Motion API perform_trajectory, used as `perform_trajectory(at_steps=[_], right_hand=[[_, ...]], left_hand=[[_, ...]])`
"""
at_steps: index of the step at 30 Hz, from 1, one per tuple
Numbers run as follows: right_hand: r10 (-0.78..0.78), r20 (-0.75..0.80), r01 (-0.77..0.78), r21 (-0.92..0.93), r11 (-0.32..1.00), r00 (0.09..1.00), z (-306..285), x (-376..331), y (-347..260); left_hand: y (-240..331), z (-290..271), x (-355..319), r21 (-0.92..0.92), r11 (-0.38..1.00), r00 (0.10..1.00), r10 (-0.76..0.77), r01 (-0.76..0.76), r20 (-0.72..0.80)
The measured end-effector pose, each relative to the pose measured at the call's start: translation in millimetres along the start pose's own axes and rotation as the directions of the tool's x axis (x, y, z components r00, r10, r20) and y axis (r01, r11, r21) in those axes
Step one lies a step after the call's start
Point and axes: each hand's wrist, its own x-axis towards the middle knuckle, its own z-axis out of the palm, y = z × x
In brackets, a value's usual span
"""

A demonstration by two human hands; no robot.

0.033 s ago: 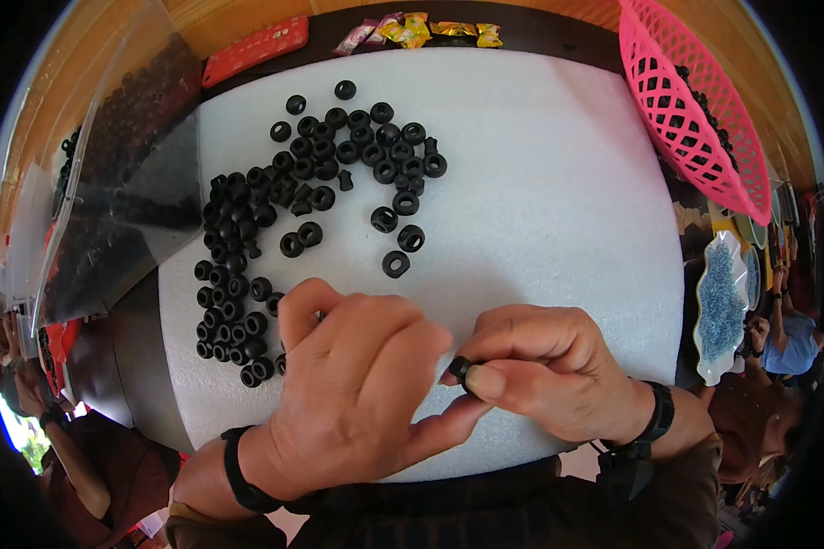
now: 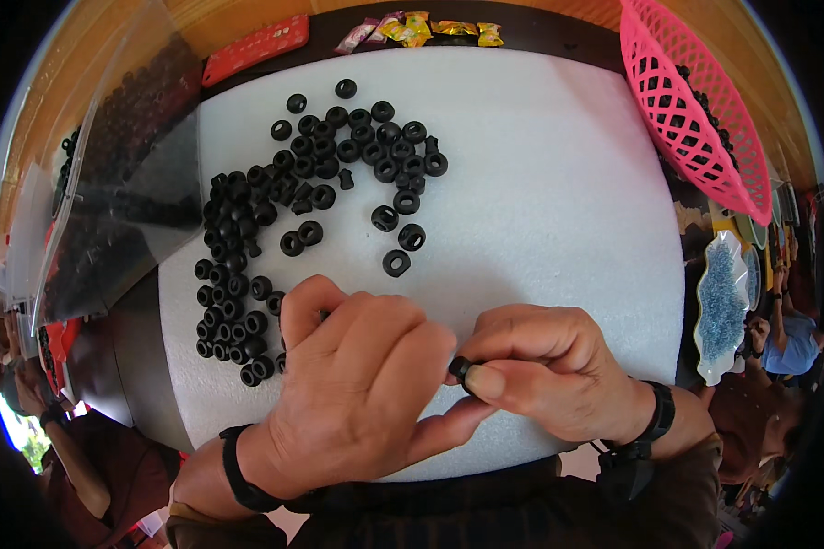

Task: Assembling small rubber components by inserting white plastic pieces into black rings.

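Observation:
Small black ring-shaped pieces (image 2: 395, 263) lie scattered in a curved band over the far left part of a white foam board (image 2: 558, 183). Between the thumb and forefinger of my right hand (image 2: 558, 371) is pinched a black ring (image 2: 460, 368), partly covered by the thumb. My left hand (image 2: 357, 384) is closed, back upward, its fingers curled under and its thumb reaching to the underside of the right hand's fingers. A bit of black shows between its curled fingers; what they hold is hidden. A few waisted black pieces (image 2: 345, 178) lie among the rings.
A clear plastic bin (image 2: 137, 174) with black pieces stands at the left. A pink basket (image 2: 705, 128) is at the far right, above a white scalloped dish (image 2: 708, 366) of blue beads. Wrapped sweets (image 2: 417, 29) and a red case (image 2: 254, 50) lie beyond the board. Other people sit nearby.
My left hand has shifted very slightly toward the right hand. The right hand and its black ring have stayed in place.

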Motion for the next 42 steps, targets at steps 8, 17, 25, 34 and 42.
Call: perform_trajectory(at_steps=[8,17,25,34,42], right_hand=[[0.075,0.118,-0.072,-0.028,0.997,0.990,-5,2,-5],[0.366,0.237,-0.410,0.173,0.895,0.900,-10,2,-12],[0.216,0.173,-0.229,0.059,0.972,0.961,-4,-5,-7],[0.001,0.137,0.033,-0.240,0.970,0.991,-1,-3,-5],[-0.030,0.161,0.056,-0.161,0.985,0.986,-1,-4,0]], left_hand=[[-4,-1,-1,0.124,0.976,0.981,0.170,-0.181,0.091],[-7,-5,-5,0.066,0.987,0.981,0.133,-0.144,0.143],[-3,-1,-10,0.169,0.972,0.980,0.139,-0.163,0.144],[-1,-2,-15,0.234,0.950,0.962,0.156,-0.209,0.224],[4,-4,-14,0.199,0.960,0.958,0.145,-0.196,0.246]])
